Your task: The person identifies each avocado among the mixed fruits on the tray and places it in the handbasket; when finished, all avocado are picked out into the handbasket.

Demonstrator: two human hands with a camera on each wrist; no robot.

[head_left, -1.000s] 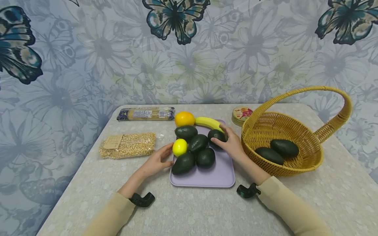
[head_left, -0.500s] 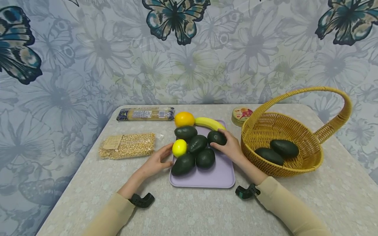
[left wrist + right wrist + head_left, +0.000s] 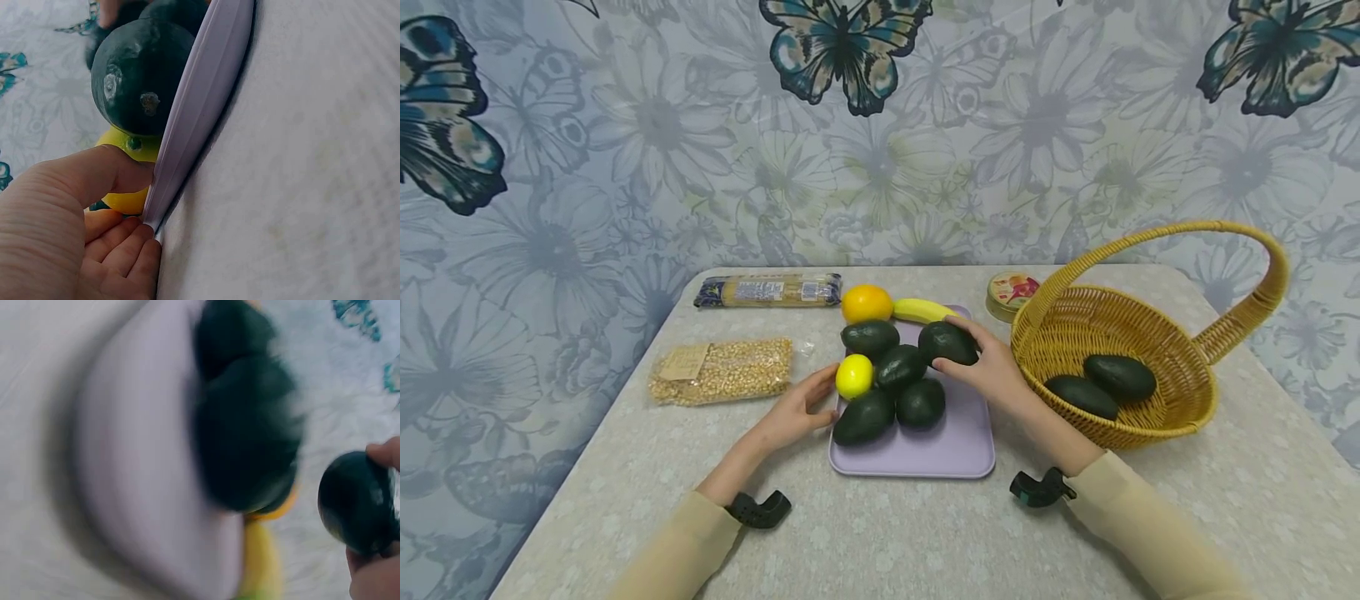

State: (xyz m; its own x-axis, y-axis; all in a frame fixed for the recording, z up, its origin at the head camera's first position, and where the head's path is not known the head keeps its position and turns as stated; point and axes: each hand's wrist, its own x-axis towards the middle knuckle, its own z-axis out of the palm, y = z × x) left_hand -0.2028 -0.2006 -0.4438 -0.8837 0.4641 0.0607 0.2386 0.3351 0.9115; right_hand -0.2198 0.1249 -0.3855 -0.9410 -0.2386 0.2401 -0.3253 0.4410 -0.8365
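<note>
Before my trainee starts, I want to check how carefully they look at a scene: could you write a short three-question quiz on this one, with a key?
1. True or false: the right hand is holding a banana.
2. How many avocados can be seen inside the wicker basket?
3. Which of these is nearest the left hand?
A) the round tin
B) the round yellow fruit
C) the long pasta packet

Key:
1. False; it is holding an avocado between thumb and fingers.
2. Two.
3. B.
</note>
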